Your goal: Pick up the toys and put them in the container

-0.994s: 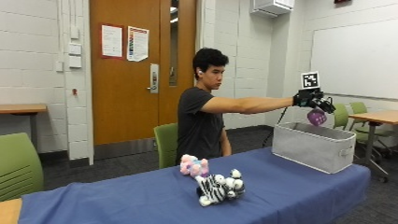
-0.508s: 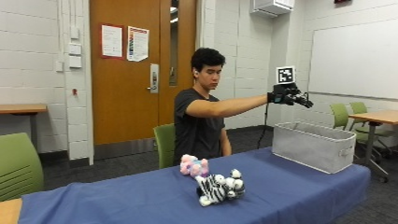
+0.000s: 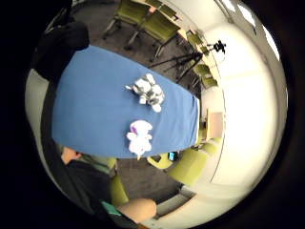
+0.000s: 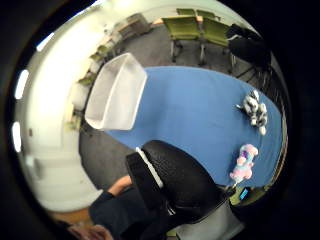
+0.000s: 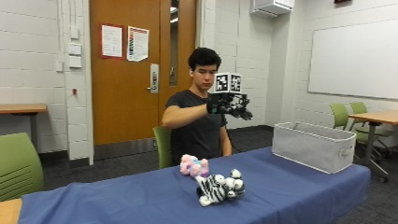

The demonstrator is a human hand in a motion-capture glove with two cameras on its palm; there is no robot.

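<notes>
A zebra-striped plush toy [image 5: 219, 187] lies on the blue tablecloth [image 5: 124, 200], with a pink and white plush toy [image 5: 194, 165] just behind it. The grey fabric container [image 5: 314, 145] stands at the table's right end. My gloved right hand [image 5: 231, 105] hangs in the air at chest height, above the table between the toys and the container, its fingers relaxed and holding nothing. The palm views look down on the zebra toy [image 3: 147, 90], the pink toy [image 3: 139, 136] and the container [image 4: 116, 92], whose inside is not shown clearly.
Green chairs [image 5: 18, 168] stand at the table's left end and behind the person. Another table with green chairs [image 5: 373, 119] stands to the right of the container. Bare blue cloth [image 4: 200, 105] lies between toys and container.
One second ago my hand held a purple toy over the container. Now the hand is empty and has drawn back left toward the toys; the purple toy is out of sight.
</notes>
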